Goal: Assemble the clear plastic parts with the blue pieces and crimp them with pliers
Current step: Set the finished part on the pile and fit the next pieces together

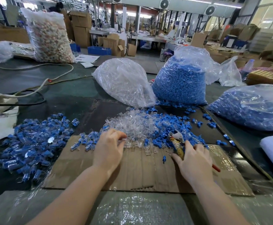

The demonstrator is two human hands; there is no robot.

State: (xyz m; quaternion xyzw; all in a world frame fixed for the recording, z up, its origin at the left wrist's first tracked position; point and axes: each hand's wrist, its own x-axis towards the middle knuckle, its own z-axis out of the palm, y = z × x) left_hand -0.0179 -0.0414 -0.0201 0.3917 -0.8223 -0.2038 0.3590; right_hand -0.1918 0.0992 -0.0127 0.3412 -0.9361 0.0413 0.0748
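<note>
A loose heap of clear plastic parts (132, 125) lies at the far edge of a cardboard sheet (142, 172), with loose blue pieces (170, 125) mixed in to its right. My left hand (108, 150) reaches into the near edge of the clear heap, and its curled fingertips and thumb pinch a clear part. My right hand (195, 161) lies with fairly straight, spread fingers on the handles of the pliers (176, 140). The jaws point away from me and a red handle tip shows past the palm. A pile of assembled blue-and-clear pieces (31, 143) lies at the left.
Behind the heaps stand a bag of clear parts (124, 82) and a bag of blue pieces (179, 82); another blue bag (249, 108) lies at the right. A power strip and cables (4, 98) lie at the far left. Bubble wrap (132, 208) covers the near edge.
</note>
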